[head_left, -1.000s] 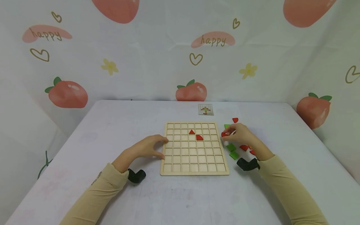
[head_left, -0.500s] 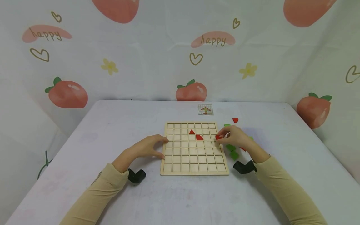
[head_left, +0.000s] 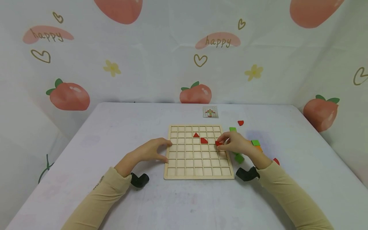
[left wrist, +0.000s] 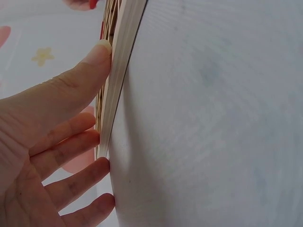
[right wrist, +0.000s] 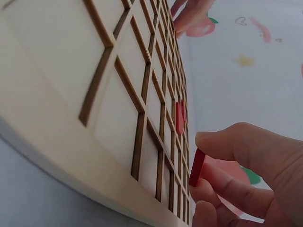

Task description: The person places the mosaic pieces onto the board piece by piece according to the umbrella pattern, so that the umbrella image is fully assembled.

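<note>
A wooden grid board (head_left: 189,163) lies flat on the table, with a red triangle tile (head_left: 196,135) and a red quarter-round tile (head_left: 203,140) in its cells. My left hand (head_left: 149,149) is at the board's left edge, thumb and fingers spread; in the left wrist view the thumb tip touches the rim. Over the board's right side, my right hand (head_left: 236,142) pinches a small flat red tile (right wrist: 197,167) between thumb and fingers. The right wrist view shows that tile edge-on, close above the grid.
Right of the board lie green tiles (head_left: 239,158), a green tile on orange ones (head_left: 255,142), and red tiles (head_left: 240,122); the right hand hides part of this group. A small pattern card (head_left: 210,112) lies behind the board. A printed cloth (head_left: 161,48) hangs behind the table.
My right hand has carried the red tile leftward from the loose tiles, past the board's right edge and over its right-hand cells. The left hand has stayed put.
</note>
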`<act>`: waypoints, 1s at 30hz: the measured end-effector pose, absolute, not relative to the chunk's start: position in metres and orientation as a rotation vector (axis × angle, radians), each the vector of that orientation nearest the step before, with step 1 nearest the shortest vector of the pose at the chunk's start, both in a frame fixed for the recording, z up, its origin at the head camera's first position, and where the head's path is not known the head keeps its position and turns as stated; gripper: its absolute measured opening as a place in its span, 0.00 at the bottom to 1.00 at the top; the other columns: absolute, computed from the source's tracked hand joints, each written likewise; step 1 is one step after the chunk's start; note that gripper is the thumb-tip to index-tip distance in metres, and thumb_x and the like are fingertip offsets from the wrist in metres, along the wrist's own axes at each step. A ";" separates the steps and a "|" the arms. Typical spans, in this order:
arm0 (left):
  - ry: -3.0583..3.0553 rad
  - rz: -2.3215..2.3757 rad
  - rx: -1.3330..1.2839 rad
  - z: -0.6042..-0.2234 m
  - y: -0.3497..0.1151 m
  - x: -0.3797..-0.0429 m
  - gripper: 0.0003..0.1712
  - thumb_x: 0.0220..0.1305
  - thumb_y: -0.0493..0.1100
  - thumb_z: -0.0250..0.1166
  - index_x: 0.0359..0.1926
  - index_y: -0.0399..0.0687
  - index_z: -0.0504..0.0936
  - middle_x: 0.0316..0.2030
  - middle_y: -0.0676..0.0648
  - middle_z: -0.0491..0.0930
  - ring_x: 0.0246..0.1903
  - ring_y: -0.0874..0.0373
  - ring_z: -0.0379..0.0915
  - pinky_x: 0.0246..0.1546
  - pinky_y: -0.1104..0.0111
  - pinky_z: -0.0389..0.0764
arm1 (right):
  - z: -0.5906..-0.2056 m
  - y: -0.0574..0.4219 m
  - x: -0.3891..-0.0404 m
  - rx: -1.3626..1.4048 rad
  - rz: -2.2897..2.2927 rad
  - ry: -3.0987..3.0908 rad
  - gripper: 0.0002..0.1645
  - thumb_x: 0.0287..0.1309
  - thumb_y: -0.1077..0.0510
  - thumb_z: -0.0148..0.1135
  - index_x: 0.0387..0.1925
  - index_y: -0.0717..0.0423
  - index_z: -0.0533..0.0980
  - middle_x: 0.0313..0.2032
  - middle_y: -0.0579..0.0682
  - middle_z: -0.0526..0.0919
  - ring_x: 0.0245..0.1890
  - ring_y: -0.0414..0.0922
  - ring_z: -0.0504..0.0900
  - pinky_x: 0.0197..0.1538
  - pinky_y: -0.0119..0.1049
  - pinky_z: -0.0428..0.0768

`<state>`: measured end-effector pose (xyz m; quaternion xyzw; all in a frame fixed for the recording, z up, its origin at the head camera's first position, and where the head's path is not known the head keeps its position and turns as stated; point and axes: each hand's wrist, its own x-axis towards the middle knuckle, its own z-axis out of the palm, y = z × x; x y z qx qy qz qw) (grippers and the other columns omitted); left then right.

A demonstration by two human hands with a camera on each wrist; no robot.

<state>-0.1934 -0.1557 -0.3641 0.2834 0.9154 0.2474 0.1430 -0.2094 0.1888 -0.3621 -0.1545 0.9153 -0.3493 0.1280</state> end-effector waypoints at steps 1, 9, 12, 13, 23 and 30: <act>2.641 0.713 0.817 -0.364 -0.156 -0.193 0.38 0.49 0.46 0.73 0.60 0.38 0.71 0.60 0.41 0.72 0.65 0.44 0.62 0.67 0.52 0.63 | -0.363 0.188 -0.209 -0.453 -1.019 2.663 0.15 0.49 0.57 0.68 0.38 0.61 0.79 0.33 0.54 0.79 0.31 0.43 0.76 0.31 0.30 0.75; 2.639 0.714 0.824 -0.364 -0.155 -0.193 0.37 0.49 0.46 0.72 0.60 0.37 0.71 0.61 0.41 0.72 0.65 0.44 0.62 0.67 0.52 0.63 | -0.369 0.183 -0.209 -0.527 -1.034 2.675 0.14 0.49 0.57 0.69 0.36 0.62 0.79 0.31 0.53 0.80 0.29 0.42 0.73 0.30 0.30 0.75; 2.638 0.714 0.825 -0.363 -0.155 -0.193 0.37 0.49 0.46 0.72 0.59 0.38 0.72 0.61 0.40 0.71 0.65 0.44 0.62 0.67 0.52 0.63 | -0.369 0.182 -0.209 -0.544 -1.034 2.673 0.15 0.49 0.57 0.68 0.36 0.62 0.80 0.32 0.54 0.81 0.29 0.42 0.74 0.31 0.30 0.76; 2.638 0.715 0.824 -0.363 -0.155 -0.193 0.37 0.49 0.46 0.72 0.59 0.38 0.72 0.61 0.41 0.71 0.65 0.44 0.62 0.67 0.52 0.63 | -0.369 0.182 -0.209 -0.546 -1.036 2.670 0.14 0.49 0.57 0.68 0.36 0.62 0.79 0.32 0.54 0.81 0.29 0.42 0.74 0.31 0.30 0.76; 2.641 0.711 0.825 -0.366 -0.155 -0.194 0.37 0.49 0.47 0.72 0.60 0.37 0.71 0.61 0.40 0.71 0.65 0.43 0.62 0.67 0.52 0.63 | -0.368 0.177 -0.207 -0.575 -1.050 2.636 0.13 0.50 0.58 0.67 0.36 0.62 0.80 0.32 0.54 0.81 0.30 0.41 0.77 0.34 0.30 0.77; 2.638 0.714 0.820 -0.364 -0.155 -0.193 0.37 0.49 0.46 0.72 0.60 0.38 0.71 0.61 0.40 0.71 0.65 0.44 0.61 0.68 0.52 0.62 | -0.370 0.173 -0.208 -0.556 -1.036 2.616 0.12 0.51 0.58 0.66 0.36 0.61 0.79 0.31 0.53 0.81 0.29 0.40 0.75 0.34 0.29 0.77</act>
